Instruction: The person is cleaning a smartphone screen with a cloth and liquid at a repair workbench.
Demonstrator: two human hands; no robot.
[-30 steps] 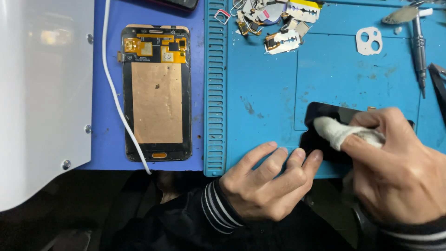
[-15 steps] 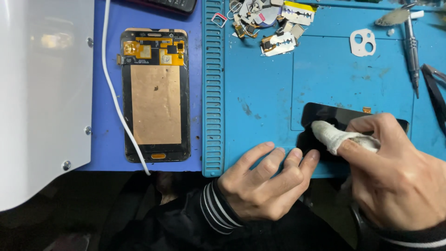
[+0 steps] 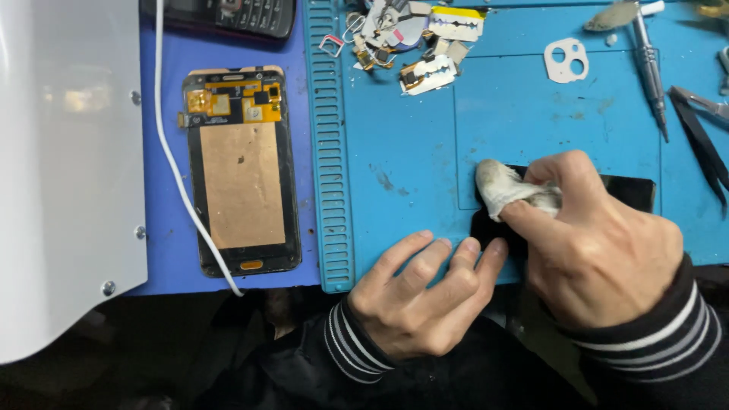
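On the blue desk mat (image 3: 531, 114): flat black glass panel (image 3: 634, 190).
Right hand (image 3: 600, 243): you pinch a grubby white cloth wad (image 3: 501, 186) onto it.
Left hand (image 3: 425, 296): fingers together, steadying its edge.

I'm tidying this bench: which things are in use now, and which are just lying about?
In use:
right hand
white cloth
black glass panel
left hand

Lying about:
opened phone screen
white cable
razor blades
camera bezel
screwdriver
tweezers

Cloth: I see the white cloth (image 3: 510, 191) slid leftward, now at the black panel's (image 3: 630, 193) left edge.
Right hand: my right hand (image 3: 600, 243) followed it left.
View: camera shifted slightly.
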